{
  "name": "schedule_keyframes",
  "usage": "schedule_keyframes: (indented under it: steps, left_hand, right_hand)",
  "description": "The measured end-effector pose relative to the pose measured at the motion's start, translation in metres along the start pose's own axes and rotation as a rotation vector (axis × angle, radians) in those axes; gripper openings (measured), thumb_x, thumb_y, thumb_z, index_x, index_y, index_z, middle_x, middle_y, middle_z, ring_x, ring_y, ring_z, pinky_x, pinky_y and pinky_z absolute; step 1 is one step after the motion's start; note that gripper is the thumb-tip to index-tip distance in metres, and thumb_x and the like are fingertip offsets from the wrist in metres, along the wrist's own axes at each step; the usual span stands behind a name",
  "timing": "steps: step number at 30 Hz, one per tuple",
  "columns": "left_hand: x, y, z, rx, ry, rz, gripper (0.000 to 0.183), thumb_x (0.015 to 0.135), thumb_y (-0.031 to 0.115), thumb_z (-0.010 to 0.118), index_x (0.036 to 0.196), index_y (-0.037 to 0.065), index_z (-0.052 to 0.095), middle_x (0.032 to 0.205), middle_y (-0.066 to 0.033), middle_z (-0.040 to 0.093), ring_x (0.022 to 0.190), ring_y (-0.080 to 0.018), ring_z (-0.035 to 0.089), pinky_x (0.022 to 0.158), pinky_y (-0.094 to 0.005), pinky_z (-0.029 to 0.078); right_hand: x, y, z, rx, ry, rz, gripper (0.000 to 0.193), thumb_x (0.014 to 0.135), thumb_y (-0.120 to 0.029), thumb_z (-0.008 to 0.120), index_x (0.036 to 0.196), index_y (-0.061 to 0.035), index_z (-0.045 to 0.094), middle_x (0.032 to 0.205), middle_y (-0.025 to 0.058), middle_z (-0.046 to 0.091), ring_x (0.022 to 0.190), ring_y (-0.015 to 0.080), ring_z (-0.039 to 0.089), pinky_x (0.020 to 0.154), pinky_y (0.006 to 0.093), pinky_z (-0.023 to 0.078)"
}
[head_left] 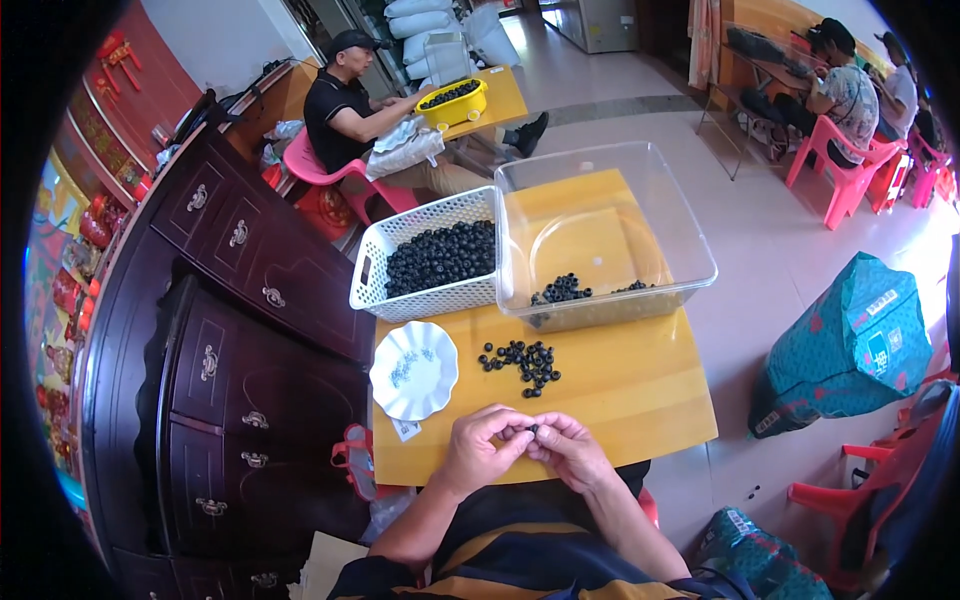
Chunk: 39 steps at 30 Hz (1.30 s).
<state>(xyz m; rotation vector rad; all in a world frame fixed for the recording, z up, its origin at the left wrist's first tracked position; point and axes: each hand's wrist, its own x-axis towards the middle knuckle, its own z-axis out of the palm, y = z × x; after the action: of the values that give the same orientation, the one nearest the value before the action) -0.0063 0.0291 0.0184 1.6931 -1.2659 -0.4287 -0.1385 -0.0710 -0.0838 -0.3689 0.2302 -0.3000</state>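
Two bare hands, left (487, 447) and right (572, 452), one white scalloped ceramic plate (413, 371), one white perforated plastic basket (425, 256), one clear plastic tub (600, 232), roughly twenty loose small black rings (522, 361) at twelve o'clock.

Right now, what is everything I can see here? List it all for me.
table: one, yellow wood, centre
loose rings: a small pile, black, mid-table
held ring: one, black, between both hands' fingertips
basket: one, white, full of black rings, back left of table
tub: one, clear plastic, few black rings inside, back right
dish: one, white with small metal bits, table's left edge
cabinet: one, dark wood, left
chairs: several, pink, around the room
sack: one, teal, floor right
other people: at least three, seated at the back
left hand: pinching the ring
right hand: pinching the ring
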Motion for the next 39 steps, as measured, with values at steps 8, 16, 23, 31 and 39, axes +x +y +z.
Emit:
schedule_keyframes:
  steps: [8, 16, 23, 31, 39]
  left_hand:
    - [-0.009, -0.004, 0.0, 0.062, 0.057, -0.04, 0.013, 0.081, -0.006, 0.076, 0.093, -0.002, 0.072, 0.084, -0.0075, 0.069, 0.07, -0.0128, 0.066, 0.063, -0.0257, 0.053]
    - [-0.002, -0.006, -0.002, 0.102, 0.049, 0.019, 0.014, 0.08, -0.006, 0.075, 0.093, -0.001, 0.072, 0.086, -0.0091, 0.069, 0.072, -0.0174, 0.066, 0.065, -0.0283, 0.052]
    - [-0.007, -0.009, -0.001, 0.02, 0.03, -0.007, 0.014, 0.082, -0.008, 0.074, 0.094, -0.001, 0.071, 0.088, -0.0064, 0.069, 0.075, -0.0128, 0.064, 0.067, -0.0249, 0.051]
    - [-0.009, -0.008, 0.0, 0.031, 0.023, -0.007, 0.014, 0.082, -0.008, 0.074, 0.094, 0.0, 0.072, 0.087, -0.0068, 0.07, 0.077, -0.0134, 0.066, 0.068, -0.0248, 0.052]
    - [-0.008, -0.011, -0.001, 0.076, 0.035, 0.058, 0.016, 0.079, -0.007, 0.077, 0.093, -0.001, 0.073, 0.085, -0.008, 0.069, 0.073, -0.0156, 0.068, 0.065, -0.0261, 0.055]
  right_hand:
    - [0.001, 0.01, -0.004, -0.012, -0.002, -0.041, 0.018, 0.099, -0.009, 0.066, 0.116, -0.0036, 0.066, 0.103, 0.0092, 0.072, 0.091, 0.017, 0.071, 0.084, 0.03, 0.06]
    - [0.005, 0.005, 0.001, -0.057, 0.105, -0.043, 0.019, 0.097, -0.013, 0.069, 0.113, -0.005, 0.065, 0.099, 0.0071, 0.072, 0.086, 0.0168, 0.071, 0.081, 0.0293, 0.06]
    - [0.004, 0.003, 0.003, 0.014, 0.032, -0.025, 0.02, 0.096, -0.017, 0.071, 0.112, -0.0057, 0.066, 0.1, 0.0076, 0.072, 0.087, 0.0156, 0.071, 0.081, 0.0298, 0.06]
    - [0.001, 0.005, 0.0, 0.068, 0.01, 0.011, 0.021, 0.095, -0.015, 0.073, 0.113, -0.0064, 0.066, 0.103, 0.0078, 0.072, 0.089, 0.0163, 0.07, 0.082, 0.0301, 0.06]
    - [0.002, 0.001, 0.002, -0.026, 0.048, -0.043, 0.018, 0.093, -0.011, 0.074, 0.109, -0.0048, 0.068, 0.099, 0.0084, 0.073, 0.083, 0.0158, 0.07, 0.077, 0.028, 0.058]
